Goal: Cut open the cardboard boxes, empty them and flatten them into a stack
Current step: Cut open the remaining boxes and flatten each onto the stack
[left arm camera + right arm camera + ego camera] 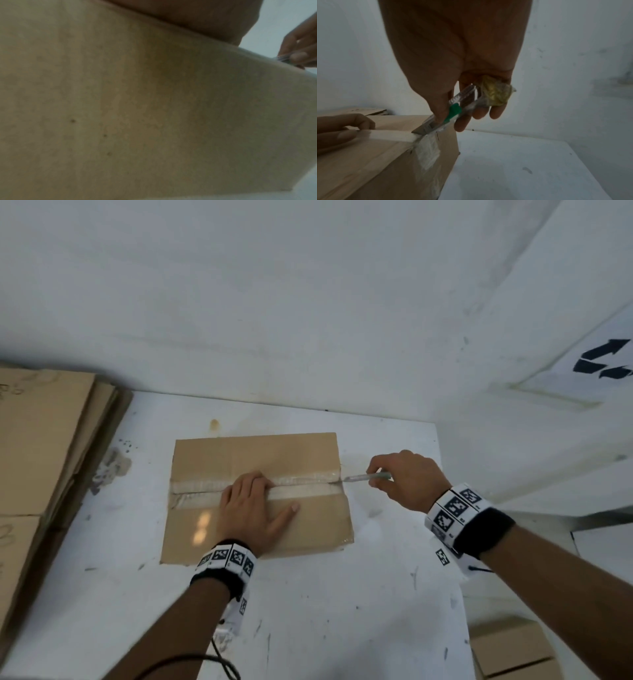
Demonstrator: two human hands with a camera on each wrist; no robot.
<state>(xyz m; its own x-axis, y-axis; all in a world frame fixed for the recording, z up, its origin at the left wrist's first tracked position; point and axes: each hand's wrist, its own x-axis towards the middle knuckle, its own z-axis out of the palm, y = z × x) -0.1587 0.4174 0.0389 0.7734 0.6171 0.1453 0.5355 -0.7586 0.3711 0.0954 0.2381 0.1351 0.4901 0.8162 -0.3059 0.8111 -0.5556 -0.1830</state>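
A closed brown cardboard box [205, 463] sealed with clear tape [308, 484] along its top seam sits on the white table [342, 611]. My left hand [253, 505] lies flat on the box top, fingers straight, pressing across the tape. My right hand [404, 477] grips a clear-bodied utility knife [368, 477] with a green slider [453, 112]. Its blade [423, 128] meets the tape at the box's right top edge [418, 136]. A crumpled wad of tape [494, 93] sits in the same palm. The left wrist view shows blurred cardboard [137, 108] and the right hand's fingers [298, 54].
Flattened cardboard sheets [44, 446] lie stacked at the table's left. More brown boxes [510, 648] sit low beyond the table's right edge. White walls [308, 302] close off the back and right. Bare tabletop lies in front of and right of the box.
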